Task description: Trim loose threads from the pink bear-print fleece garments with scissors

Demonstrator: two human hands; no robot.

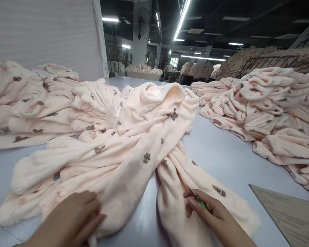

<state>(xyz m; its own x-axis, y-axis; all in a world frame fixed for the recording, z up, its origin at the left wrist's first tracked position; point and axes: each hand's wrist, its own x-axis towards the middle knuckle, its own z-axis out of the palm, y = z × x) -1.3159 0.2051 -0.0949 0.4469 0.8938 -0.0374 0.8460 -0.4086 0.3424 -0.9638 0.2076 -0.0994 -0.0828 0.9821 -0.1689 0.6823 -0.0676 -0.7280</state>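
Left hand [72,219]: flat on fleece garment [123,151], fingers together, nothing pinched.
Right hand [211,211]: closed around green tool [200,202], resting on garment's near leg.
Garment axis: runs away from both hands.

Left hand [72,218] cut off at bottom edge, fingertips buried in fleece garment [123,151]. Right hand [211,214] hides most of green tool [201,203], type unclear. Cardboard sheet [290,216] print unreadable, corner cropped. Background piles blurry.
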